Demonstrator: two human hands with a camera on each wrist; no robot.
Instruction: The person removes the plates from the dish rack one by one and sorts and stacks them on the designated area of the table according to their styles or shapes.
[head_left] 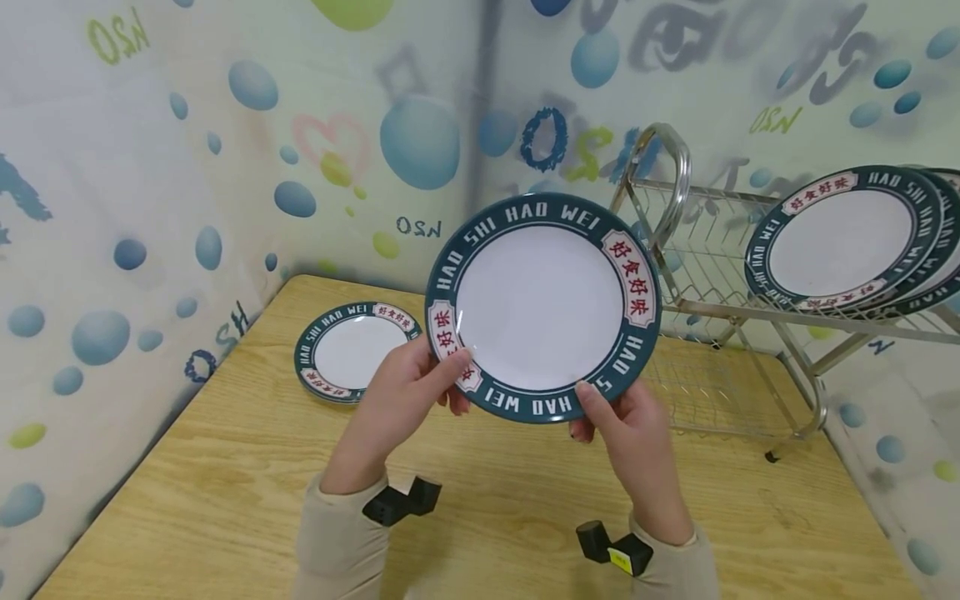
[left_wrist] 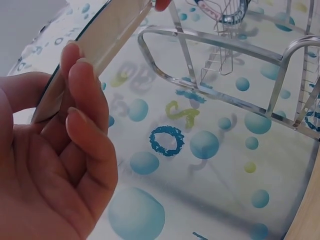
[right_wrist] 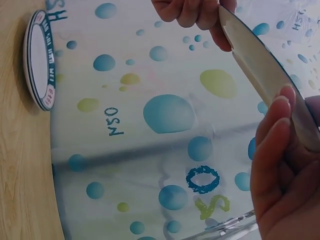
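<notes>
Left hand: the left hand (head_left: 401, 392) pinches the lower left rim of the held plate (head_left: 540, 308), thumb on the face, fingers curled behind. In its wrist view the fingertips are bent against the pale underside.
Right hand: the right hand (head_left: 633, 425) pinches the same rim at the lower right, also thumb in front and curled fingers behind. The hands are apart from each other.
Forearms: both rise from the lower edge of the head view and lean inward, the left one toward the right, the right one toward the left. Beige sleeves (head_left: 341, 542) end near the wrists, where black wrist cameras (head_left: 401, 500) sit.
Held plate: it is in the air above the table (head_left: 247, 500), tilted, its white face toward the head camera; the green rim carries white letters and red-lettered panels.
Table plate: the table plate (head_left: 341, 358) lies at the left, behind the left hand, face up.
Rack: the metal rack (head_left: 678, 183) stands at the right, near the wall (head_left: 360, 75).
Rack plates: several rack plates (head_left: 836, 242) lean together on the upper tier, with similar rims.
Wall: it shows blue and green bubbles.
</notes>
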